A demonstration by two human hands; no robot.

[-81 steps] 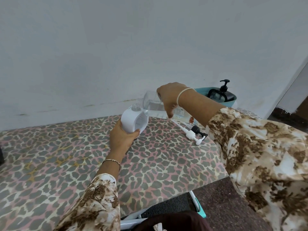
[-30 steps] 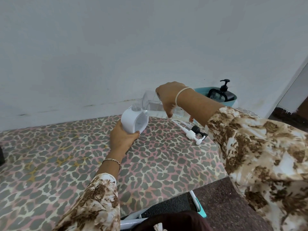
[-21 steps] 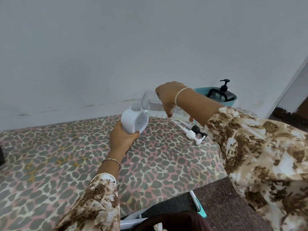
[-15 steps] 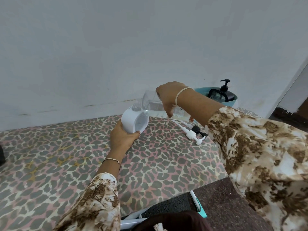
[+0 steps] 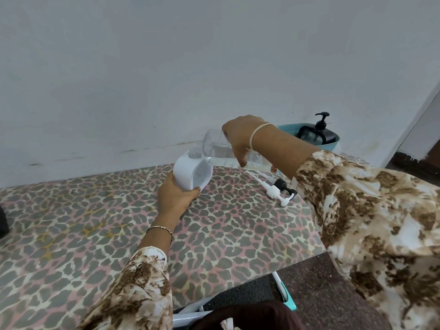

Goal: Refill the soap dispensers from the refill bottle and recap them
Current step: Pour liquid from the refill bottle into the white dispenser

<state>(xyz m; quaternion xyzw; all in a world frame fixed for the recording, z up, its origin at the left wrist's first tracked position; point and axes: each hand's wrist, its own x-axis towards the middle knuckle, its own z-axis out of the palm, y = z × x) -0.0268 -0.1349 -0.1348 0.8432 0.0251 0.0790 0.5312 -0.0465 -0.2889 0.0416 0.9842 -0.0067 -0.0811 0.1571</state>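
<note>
Currently, head view: your left hand (image 5: 177, 196) grips the white dispenser (image 5: 188, 171) near the table's (image 5: 95, 222) far edge. Your right hand (image 5: 240, 136) curls round the refill bottle (image 5: 221, 150), tipped, mouth over the dispenser's neck. Two pumps (image 5: 273, 190) lie towards the right edge.

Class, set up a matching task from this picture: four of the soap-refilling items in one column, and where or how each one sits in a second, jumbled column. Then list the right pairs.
Column one
1. white dispenser
2. refill bottle
3. white pump
4. black dispenser

Column two
A. stands in the teal tub
B. lies loose on the table
C. tipped over, held by the right hand
D. gripped by the left hand

Pairs: 1-D, 2-C, 3-B, 4-A
</note>
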